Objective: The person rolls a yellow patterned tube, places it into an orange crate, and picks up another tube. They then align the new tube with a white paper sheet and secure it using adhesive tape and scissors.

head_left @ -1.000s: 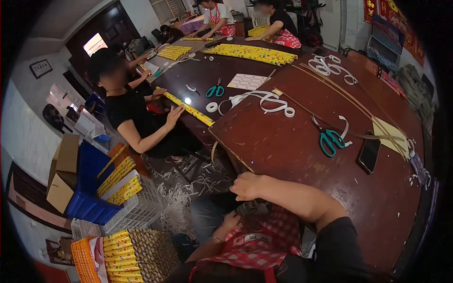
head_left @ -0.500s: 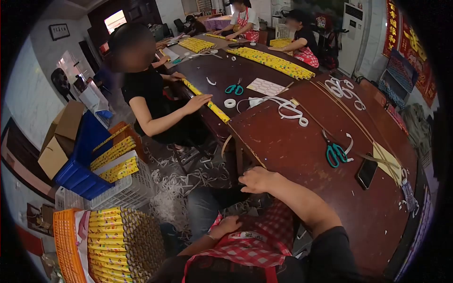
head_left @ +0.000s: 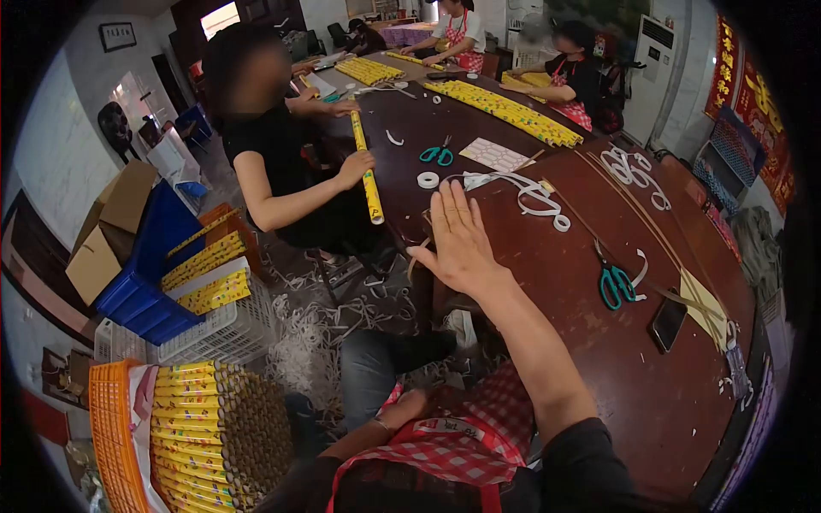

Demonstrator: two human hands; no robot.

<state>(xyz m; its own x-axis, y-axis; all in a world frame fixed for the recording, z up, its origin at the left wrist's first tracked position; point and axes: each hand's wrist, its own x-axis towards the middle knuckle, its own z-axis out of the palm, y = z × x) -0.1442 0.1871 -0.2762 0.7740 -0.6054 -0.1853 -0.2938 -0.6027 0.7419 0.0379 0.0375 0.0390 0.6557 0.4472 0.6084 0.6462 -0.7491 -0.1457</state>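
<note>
The right grip (head_left: 462, 248), empty and outstretched, is nearer the slender yellow patterned tube (head_left: 360, 137) a co-worker (head_left: 269, 158) holds left of it, roughly parallel to its fingers; the left grip's (head_left: 405, 409) state is unclear.

Here's a small hand-assembly workshop in full swing: several people are working around one big dark-red tabletop (head_left: 590, 359), and two at the far side are wearing red aprons (head_left: 464, 38)! Yellow patterned tubes (head_left: 505, 111) are lying there in rows, while a dense stack of more (head_left: 188, 427) is filling an orange plastic crate (head_left: 111, 436). Teal-handled scissors (head_left: 616, 286) and a roll of white tape (head_left: 428, 179) are sitting out, and look down: white strips (head_left: 312, 350) are littering the floor! A blue bin (head_left: 141, 265) and a cardboard box (head_left: 107, 248) are crowding the left, and red-and-gold banners (head_left: 761, 111) are brightening the wall.
</note>
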